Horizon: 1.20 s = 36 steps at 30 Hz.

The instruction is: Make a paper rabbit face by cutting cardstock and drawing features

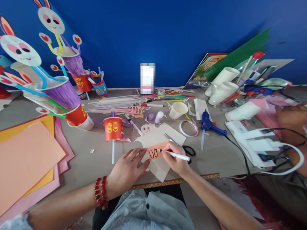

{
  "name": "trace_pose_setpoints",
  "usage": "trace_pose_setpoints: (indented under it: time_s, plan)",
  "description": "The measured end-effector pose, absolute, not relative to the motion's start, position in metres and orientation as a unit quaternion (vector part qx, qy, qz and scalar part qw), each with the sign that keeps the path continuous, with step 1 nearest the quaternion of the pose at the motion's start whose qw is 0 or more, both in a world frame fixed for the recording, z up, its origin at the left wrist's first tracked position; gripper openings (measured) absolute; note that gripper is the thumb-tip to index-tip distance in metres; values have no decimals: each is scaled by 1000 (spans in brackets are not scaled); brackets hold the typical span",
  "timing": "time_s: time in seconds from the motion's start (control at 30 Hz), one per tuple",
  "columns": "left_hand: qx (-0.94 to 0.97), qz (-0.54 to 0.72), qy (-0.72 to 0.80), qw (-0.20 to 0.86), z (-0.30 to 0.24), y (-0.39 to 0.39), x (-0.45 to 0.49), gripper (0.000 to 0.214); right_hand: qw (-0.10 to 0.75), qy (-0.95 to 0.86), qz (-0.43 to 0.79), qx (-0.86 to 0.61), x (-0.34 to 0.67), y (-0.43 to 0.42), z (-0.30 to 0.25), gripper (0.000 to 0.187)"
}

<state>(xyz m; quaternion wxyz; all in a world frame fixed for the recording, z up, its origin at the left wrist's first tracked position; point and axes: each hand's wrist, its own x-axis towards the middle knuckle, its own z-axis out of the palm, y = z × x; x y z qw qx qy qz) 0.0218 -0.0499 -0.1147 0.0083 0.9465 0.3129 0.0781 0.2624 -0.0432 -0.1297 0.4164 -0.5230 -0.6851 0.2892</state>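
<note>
My right hand grips a white marker, its tip on a small orange paper piece. Two black oval outlines stand on that piece. My left hand lies flat with fingers stretched out, the fingertips at the piece's left edge. White paper lies beneath the orange piece. Scissors with black handles rest just right of my right hand, partly hidden by it. A small white paper face with pink eyes lies beyond the orange piece.
A red paper cup on a straw stands to the left, near coloured paper sheets. Rabbit cup figures are behind them. At right are a blue glue gun, a tape roll and a corded power strip. Another person's arm is far right.
</note>
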Motion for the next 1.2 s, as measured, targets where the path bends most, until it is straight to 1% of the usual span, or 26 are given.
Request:
trace_pose_setpoints:
  time_s: [0.37, 0.63, 0.7, 0.77, 0.9, 0.97, 1.07, 1.2]
  plan:
    - [947, 78, 310, 11, -118, -50, 22, 32, 451, -652, 326, -515, 266, -48, -131, 17]
    - [944, 100, 313, 28, -114, -48, 23, 28, 467, -624, 354, -517, 265, -49, -135, 9]
    - [943, 108, 314, 35, -114, -48, 23, 27, 479, -625, 344, -511, 265, -50, -135, 5]
    - [941, 111, 318, 38, -113, -49, 24, 26, 499, -639, 309, -498, 265, -50, -134, 2]
    - [940, 96, 325, 37, -110, -50, 26, 26, 549, -667, 217, -454, 266, -50, -131, 15]
    - [940, 86, 327, 39, -107, -50, 27, 27, 559, -674, 194, -443, 268, -50, -130, 18]
    - [940, 76, 330, 43, -104, -51, 27, 28, 561, -664, 199, -453, 271, -52, -131, 16]
    - [936, 76, 339, 60, -103, -53, 27, 27, 545, -649, 241, -472, 276, -56, -134, 9]
